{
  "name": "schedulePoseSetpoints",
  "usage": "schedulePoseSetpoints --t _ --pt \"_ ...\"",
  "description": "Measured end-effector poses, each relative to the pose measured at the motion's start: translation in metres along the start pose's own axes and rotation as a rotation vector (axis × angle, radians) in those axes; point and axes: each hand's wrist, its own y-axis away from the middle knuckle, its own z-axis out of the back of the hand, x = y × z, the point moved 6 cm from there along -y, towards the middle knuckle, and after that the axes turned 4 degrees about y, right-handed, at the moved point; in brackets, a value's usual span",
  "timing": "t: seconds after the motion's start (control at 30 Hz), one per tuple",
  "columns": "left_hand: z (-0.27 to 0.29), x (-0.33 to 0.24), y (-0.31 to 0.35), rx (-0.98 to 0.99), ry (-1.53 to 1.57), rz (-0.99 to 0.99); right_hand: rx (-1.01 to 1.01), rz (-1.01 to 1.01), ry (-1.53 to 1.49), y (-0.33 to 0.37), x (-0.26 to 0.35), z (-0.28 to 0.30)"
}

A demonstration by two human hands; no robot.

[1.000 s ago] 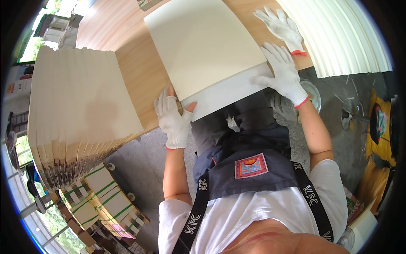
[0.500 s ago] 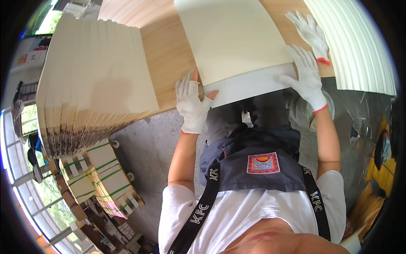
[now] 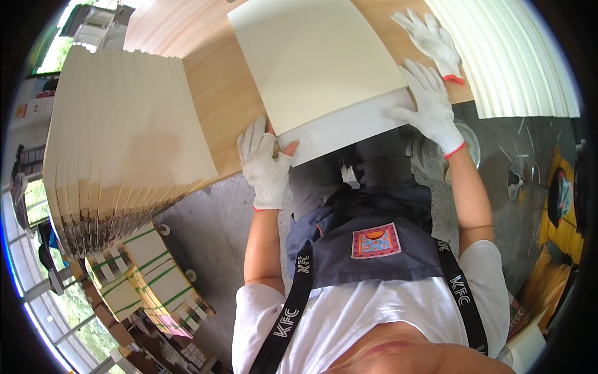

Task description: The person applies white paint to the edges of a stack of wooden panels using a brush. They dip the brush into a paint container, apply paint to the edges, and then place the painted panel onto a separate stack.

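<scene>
A large cream sheet [image 3: 314, 59] lies on the wooden tabletop. A pale grey-white strip [image 3: 349, 124] shows along its near edge, jutting over the table's front. My left hand [image 3: 265, 165], in a white knit glove with bare thumb and index tips, rests at the near left corner. Its fingers are stretched along the side and its thumb touches the strip. At the near right corner my gloved right hand [image 3: 428, 107] lies with fingers extended against the edge, thumb over the strip. Neither hand is wrapped round anything.
A tall fanned stack of cream sheets [image 3: 128, 118] stands at the left, and another pale stack [image 3: 511, 59] at the right. A spare white glove [image 3: 430, 40] lies beyond my right hand. Strapped bundles [image 3: 146, 249] sit lower left; a fan [image 3: 516, 179] stands right.
The whole view has shifted, so table, sheet and hands appear a little further left. Both hands keep much the same places at the sheet's corners.
</scene>
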Motion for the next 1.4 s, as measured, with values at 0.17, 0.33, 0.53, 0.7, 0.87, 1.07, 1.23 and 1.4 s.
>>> schedulePoseSetpoints --t 0.17,0.33,0.53,0.7,0.87,1.07,1.23,1.4 --pt "-0.002 0.002 0.001 0.007 -0.018 0.008 0.027 -0.029 0.009 0.0 -0.001 0.0" --pt "0.0 0.0 -0.001 0.022 0.009 -0.002 -0.008 -0.029 -0.026 0.001 -0.001 0.002" --pt "0.0 0.001 0.001 0.012 -0.014 -0.015 0.005 -0.045 -0.043 0.001 0.002 0.003" --pt "-0.002 0.001 0.001 0.023 -0.024 -0.015 0.062 -0.047 0.02 -0.001 -0.002 -0.002" --pt "0.003 -0.007 0.001 -0.043 -0.002 0.01 0.0 -0.023 -0.032 0.003 -0.002 0.0" --pt "0.002 -0.059 -0.019 0.213 0.008 -0.262 -0.018 0.12 0.008 0.004 -0.001 0.002" --pt "0.0 -0.066 -0.032 0.355 -0.089 -0.193 -0.009 0.116 0.012 0.004 0.001 0.004" --pt "0.007 -0.069 -0.039 0.367 -0.096 -0.185 -0.2 0.242 -0.023 -0.001 0.005 0.026"
